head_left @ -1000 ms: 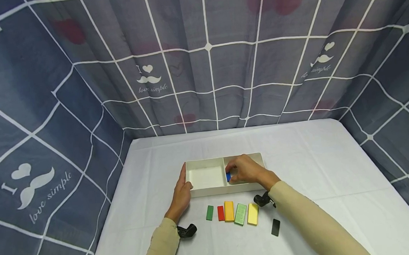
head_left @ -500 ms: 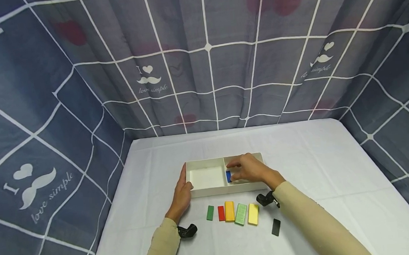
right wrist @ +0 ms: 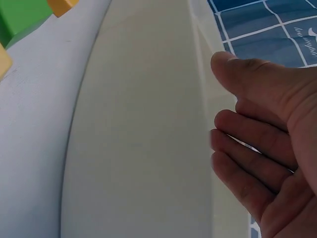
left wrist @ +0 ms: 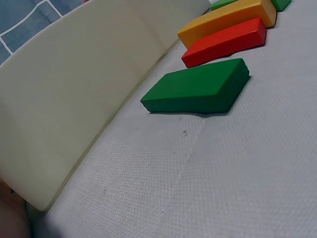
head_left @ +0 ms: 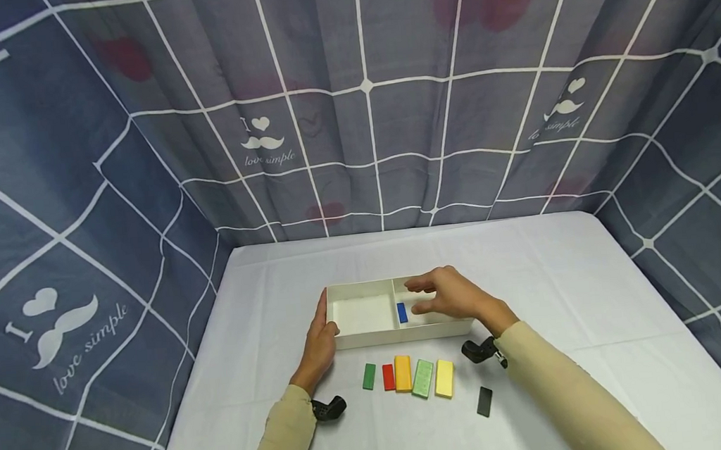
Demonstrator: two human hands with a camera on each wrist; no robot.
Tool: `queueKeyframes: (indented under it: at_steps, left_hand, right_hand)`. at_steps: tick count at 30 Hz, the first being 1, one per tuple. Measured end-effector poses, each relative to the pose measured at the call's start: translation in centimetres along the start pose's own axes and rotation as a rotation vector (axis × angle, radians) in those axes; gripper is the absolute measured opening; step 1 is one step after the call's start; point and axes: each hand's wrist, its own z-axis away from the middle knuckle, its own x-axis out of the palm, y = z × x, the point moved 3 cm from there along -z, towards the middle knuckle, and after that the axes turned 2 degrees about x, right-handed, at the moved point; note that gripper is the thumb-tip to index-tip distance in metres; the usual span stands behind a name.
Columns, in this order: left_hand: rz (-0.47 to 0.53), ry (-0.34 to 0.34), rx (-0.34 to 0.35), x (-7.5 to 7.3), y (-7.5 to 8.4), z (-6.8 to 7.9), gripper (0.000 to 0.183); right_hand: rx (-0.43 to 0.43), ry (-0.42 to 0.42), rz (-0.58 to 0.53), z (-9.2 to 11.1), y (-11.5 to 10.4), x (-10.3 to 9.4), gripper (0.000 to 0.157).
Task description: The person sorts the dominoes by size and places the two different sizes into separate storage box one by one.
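Observation:
A white two-compartment box (head_left: 369,339) lies on the table with its long side towards me. My left hand (head_left: 317,343) holds its left end, fingers along the outer side and thumb at the front corner. A small blue block (head_left: 402,313) stands in the right compartment against the divider (head_left: 395,300). Over that compartment hovers my right hand (head_left: 455,295), fingers and thumb spread apart with nothing between them. In the right wrist view, the right hand (right wrist: 267,134) is loosely bent beside the box's rim, and the blue block is hidden.
Before the box, from left to right, lie a dark green block (head_left: 369,376), a red block (head_left: 388,377), an orange block (head_left: 403,373), a light green block (head_left: 423,378) and a yellow block (head_left: 444,378). Farther right lies a black block (head_left: 485,401). Grid-patterned curtains (head_left: 340,128) surround the white table (head_left: 549,274).
My right hand has let go of the blue block and moved up and right, its fingers spreading. The blue block stays by the divider. My left hand keeps its place on the box.

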Motion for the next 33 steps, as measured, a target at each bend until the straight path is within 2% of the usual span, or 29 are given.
queueKeyframes:
  at_steps: [14, 33]
  left_hand:
    - [-0.003, 0.005, 0.005, -0.1, -0.2, -0.1, 0.091]
    - [0.01, 0.005, 0.018, 0.0, -0.2, -0.1, 0.091]
  right_hand:
    - [0.014, 0.068, -0.014, 3.0, -1.0, -2.3, 0.057]
    - [0.046, 0.101, 0.025, 8.0, -1.8, -3.3, 0.059]
